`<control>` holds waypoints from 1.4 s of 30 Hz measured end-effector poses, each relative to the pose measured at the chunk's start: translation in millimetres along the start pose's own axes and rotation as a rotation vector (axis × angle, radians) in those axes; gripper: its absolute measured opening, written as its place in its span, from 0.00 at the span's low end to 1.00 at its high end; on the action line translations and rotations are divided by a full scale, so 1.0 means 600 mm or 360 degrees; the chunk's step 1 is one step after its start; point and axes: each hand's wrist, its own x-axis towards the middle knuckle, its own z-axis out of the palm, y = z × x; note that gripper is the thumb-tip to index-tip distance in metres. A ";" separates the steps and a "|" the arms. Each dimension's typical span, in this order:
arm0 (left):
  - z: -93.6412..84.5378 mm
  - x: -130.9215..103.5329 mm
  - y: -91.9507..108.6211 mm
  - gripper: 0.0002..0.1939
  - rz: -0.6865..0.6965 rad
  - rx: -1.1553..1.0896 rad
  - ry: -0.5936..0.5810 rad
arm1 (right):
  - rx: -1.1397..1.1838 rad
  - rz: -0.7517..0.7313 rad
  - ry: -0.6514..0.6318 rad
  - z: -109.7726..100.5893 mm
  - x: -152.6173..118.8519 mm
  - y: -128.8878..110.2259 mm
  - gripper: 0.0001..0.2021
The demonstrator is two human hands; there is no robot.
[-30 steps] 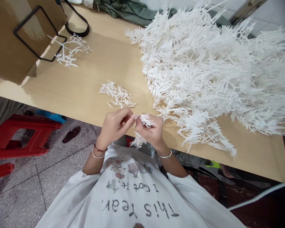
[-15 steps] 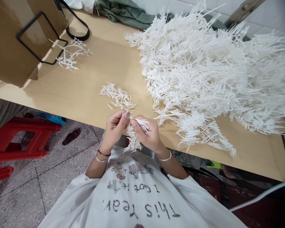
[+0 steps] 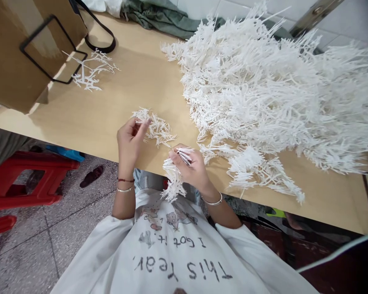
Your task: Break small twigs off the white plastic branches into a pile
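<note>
My right hand (image 3: pixel 191 165) is closed around a bunch of thin white plastic sprigs (image 3: pixel 185 155). Their straight ends stick up between thumb and fingers, while a branched tuft (image 3: pixel 173 183) hangs below the hand over my lap. At the left edge of a small pile of white sprigs (image 3: pixel 159 128) is my left hand (image 3: pixel 131 139), its fingers curled in and thumb bent towards them. White pieces show by its fingertips, but whether it grips one or they lie behind is unclear.
A large heap of white branched plastic pieces (image 3: pixel 257 90) covers the table's right side. Bare branching stems (image 3: pixel 93 69) lie by a cardboard box (image 3: pixel 21 53) and black wire frame (image 3: pixel 53 49) at the left. A red stool (image 3: pixel 39 175) stands on the floor.
My left hand has parted from the right and moved left and up to the small pile. The right hand stays almost in place, still holding the sprigs.
</note>
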 end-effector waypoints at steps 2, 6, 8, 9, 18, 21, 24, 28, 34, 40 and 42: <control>0.011 0.003 -0.006 0.15 0.0005 0.0370 -0.0037 | -0.0028 0.0017 -0.0030 -0.006 0.006 0.003 0.12; 0.017 0.001 -0.014 0.16 0.0022 0.0831 -0.0134 | -0.0055 0.0135 -0.0143 -0.021 0.012 0.005 0.13; 0.014 -0.001 -0.015 0.20 0.0038 0.0904 -0.0143 | -0.0071 0.0177 -0.0174 -0.028 0.012 0.007 0.14; 0.012 -0.002 -0.014 0.20 0.0043 0.0902 -0.0148 | -0.0080 0.0188 -0.0179 -0.030 0.012 0.008 0.15; 0.010 -0.004 -0.004 0.14 0.0174 0.0805 -0.0093 | -0.0518 0.0083 -0.0027 -0.030 0.015 0.014 0.13; 0.012 -0.027 0.017 0.12 0.0261 0.0703 0.0054 | -0.0894 -0.0056 0.0191 -0.023 0.014 0.018 0.11; 0.020 -0.064 0.039 0.14 0.0390 0.0520 -0.0189 | -0.1177 -0.0163 0.0351 -0.016 0.009 0.025 0.08; 0.039 -0.093 0.044 0.12 0.0490 0.0635 -0.0552 | -0.1285 -0.0193 0.0385 -0.010 0.004 0.030 0.05; 0.044 -0.084 0.022 0.11 0.0360 0.0360 -0.0652 | -0.0891 -0.0125 0.0185 -0.019 0.002 0.019 0.03; 0.032 -0.081 0.023 0.15 0.0084 -0.0124 -0.0853 | -0.0021 0.0103 -0.0288 -0.050 -0.001 0.002 0.08; 0.031 -0.082 0.026 0.15 0.0064 -0.0215 -0.0939 | -0.0002 0.0128 -0.0298 -0.054 0.002 -0.001 0.10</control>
